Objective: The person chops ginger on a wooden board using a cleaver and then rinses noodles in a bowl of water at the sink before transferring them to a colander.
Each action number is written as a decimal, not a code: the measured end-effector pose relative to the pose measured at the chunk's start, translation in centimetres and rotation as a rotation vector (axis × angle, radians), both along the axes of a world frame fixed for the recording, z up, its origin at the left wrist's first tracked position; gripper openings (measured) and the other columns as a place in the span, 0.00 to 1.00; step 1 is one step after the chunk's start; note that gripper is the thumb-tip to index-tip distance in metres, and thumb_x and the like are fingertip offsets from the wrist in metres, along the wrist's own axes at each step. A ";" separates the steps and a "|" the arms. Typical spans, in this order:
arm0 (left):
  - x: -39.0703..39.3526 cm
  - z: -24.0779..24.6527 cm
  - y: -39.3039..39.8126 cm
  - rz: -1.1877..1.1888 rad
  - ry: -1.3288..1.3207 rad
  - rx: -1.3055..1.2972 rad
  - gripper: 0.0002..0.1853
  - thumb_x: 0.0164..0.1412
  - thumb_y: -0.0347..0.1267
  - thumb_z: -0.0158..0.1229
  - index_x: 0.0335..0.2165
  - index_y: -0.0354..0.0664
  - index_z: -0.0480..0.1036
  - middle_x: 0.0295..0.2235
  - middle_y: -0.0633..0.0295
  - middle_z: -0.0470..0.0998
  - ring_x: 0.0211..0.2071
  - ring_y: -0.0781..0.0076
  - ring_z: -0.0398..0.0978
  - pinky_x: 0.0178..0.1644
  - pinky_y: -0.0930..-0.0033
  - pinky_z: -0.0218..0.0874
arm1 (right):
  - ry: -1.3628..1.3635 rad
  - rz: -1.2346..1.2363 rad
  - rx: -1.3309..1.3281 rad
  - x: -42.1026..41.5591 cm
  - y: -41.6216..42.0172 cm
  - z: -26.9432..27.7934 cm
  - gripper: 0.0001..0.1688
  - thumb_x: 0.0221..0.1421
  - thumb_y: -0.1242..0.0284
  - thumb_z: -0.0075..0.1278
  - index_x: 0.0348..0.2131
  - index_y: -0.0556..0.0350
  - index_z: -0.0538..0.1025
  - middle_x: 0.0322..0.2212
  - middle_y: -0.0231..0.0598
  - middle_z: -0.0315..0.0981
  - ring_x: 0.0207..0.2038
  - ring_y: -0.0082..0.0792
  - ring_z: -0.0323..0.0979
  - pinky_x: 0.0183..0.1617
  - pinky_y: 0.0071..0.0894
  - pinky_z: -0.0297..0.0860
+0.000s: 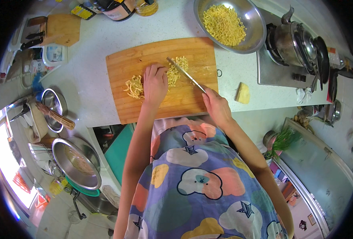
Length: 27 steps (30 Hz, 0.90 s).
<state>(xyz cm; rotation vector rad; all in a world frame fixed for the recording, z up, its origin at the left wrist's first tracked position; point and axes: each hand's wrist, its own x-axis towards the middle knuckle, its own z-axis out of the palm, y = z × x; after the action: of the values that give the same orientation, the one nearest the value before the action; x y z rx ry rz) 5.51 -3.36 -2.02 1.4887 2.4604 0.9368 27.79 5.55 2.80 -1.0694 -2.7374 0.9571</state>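
My right hand grips a kitchen knife by its handle, the blade seen almost edge-on and slanting up to the left. Pale yellow strips of food lie in a loose heap left of my left hand, which rests with bent fingers over part of them and holds them down. Beside those fingertips the blade stands at finely chopped yellow pieces. All of this lies on a wooden cutting board. Whatever is under my left palm is hidden.
A steel bowl of chopped yellow pieces stands beyond the board's far right corner. Right of the board lies a pale yellow chunk. Farther right, a kettle sits on the gas stove. Steel basins stand at the left.
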 end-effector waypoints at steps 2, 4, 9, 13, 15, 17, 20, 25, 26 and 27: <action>0.7 0.5 -0.4 0.033 -0.040 0.065 0.08 0.52 0.25 0.58 0.34 0.38 0.75 0.41 0.58 0.73 0.44 0.54 0.69 0.48 0.59 0.62 | -0.093 0.060 0.029 -0.2 -0.2 0.8 0.16 0.60 0.70 0.44 0.48 0.51 0.66 0.33 0.47 0.73 0.26 0.51 0.75 0.26 0.47 0.72; 1.0 0.7 -0.6 0.057 -0.087 0.098 0.07 0.51 0.25 0.59 0.33 0.37 0.75 0.40 0.57 0.74 0.44 0.55 0.69 0.47 0.58 0.63 | -0.178 0.128 0.085 -0.6 -0.6 1.5 0.19 0.58 0.72 0.44 0.50 0.50 0.65 0.32 0.46 0.73 0.26 0.48 0.76 0.26 0.45 0.73; 1.6 -1.0 -0.9 0.059 -0.126 0.129 0.07 0.49 0.26 0.62 0.30 0.37 0.76 0.35 0.55 0.77 0.42 0.55 0.73 0.47 0.58 0.64 | -0.267 0.193 0.148 -1.5 -1.0 1.7 0.24 0.54 0.74 0.45 0.52 0.51 0.64 0.30 0.48 0.72 0.26 0.44 0.77 0.26 0.42 0.74; 1.6 -1.1 -0.7 0.063 -0.082 0.188 0.07 0.47 0.26 0.63 0.29 0.38 0.76 0.34 0.57 0.78 0.42 0.57 0.73 0.48 0.61 0.65 | -0.321 0.223 0.124 -2.5 -0.2 -1.0 0.25 0.55 0.73 0.44 0.53 0.51 0.64 0.31 0.50 0.74 0.27 0.45 0.77 0.25 0.44 0.73; 1.6 -0.9 -0.7 0.060 -0.012 0.178 0.08 0.46 0.26 0.64 0.29 0.39 0.76 0.34 0.58 0.78 0.42 0.58 0.73 0.48 0.61 0.64 | -0.302 0.201 0.078 -2.6 0.0 -1.4 0.25 0.55 0.73 0.43 0.53 0.50 0.63 0.31 0.51 0.74 0.26 0.46 0.77 0.26 0.45 0.73; 1.5 -0.8 -0.6 0.061 -0.017 0.200 0.08 0.46 0.26 0.64 0.29 0.39 0.76 0.35 0.59 0.77 0.42 0.59 0.73 0.49 0.61 0.64 | -0.255 0.173 0.042 -2.5 0.2 -1.3 0.25 0.56 0.73 0.42 0.54 0.49 0.63 0.31 0.51 0.74 0.26 0.48 0.77 0.27 0.46 0.73; 1.6 -1.0 -0.5 0.081 0.004 0.198 0.09 0.45 0.26 0.64 0.30 0.39 0.76 0.36 0.60 0.77 0.43 0.59 0.73 0.49 0.60 0.64 | -0.219 0.154 0.026 -1.4 0.0 -0.1 0.25 0.56 0.74 0.41 0.54 0.48 0.63 0.31 0.50 0.74 0.26 0.49 0.76 0.28 0.45 0.73; 1.7 -1.8 -1.0 0.101 -0.029 0.157 0.09 0.44 0.26 0.65 0.29 0.39 0.75 0.35 0.59 0.77 0.43 0.58 0.73 0.50 0.58 0.63 | -0.302 0.201 0.070 -1.3 -0.7 1.4 0.26 0.55 0.74 0.42 0.54 0.48 0.63 0.31 0.49 0.74 0.26 0.48 0.77 0.30 0.45 0.74; 1.8 -1.9 -0.9 0.103 -0.043 0.171 0.09 0.44 0.26 0.65 0.29 0.39 0.75 0.35 0.59 0.77 0.43 0.58 0.73 0.50 0.58 0.63 | -0.279 0.198 0.088 -1.3 -0.7 1.0 0.24 0.57 0.74 0.42 0.54 0.48 0.63 0.30 0.50 0.75 0.25 0.50 0.76 0.28 0.45 0.73; 1.8 -1.9 -1.0 0.103 -0.056 0.184 0.09 0.44 0.26 0.65 0.29 0.39 0.75 0.35 0.58 0.77 0.43 0.57 0.73 0.50 0.58 0.63 | -0.255 0.193 0.105 -1.5 -0.7 0.2 0.23 0.58 0.73 0.41 0.53 0.49 0.64 0.30 0.50 0.75 0.25 0.51 0.75 0.27 0.46 0.73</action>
<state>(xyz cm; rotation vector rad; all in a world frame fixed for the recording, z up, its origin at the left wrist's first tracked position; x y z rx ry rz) 7.31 -4.32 -3.94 1.3754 2.4902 1.2366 26.30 4.85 3.04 -0.9862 -3.1058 0.7308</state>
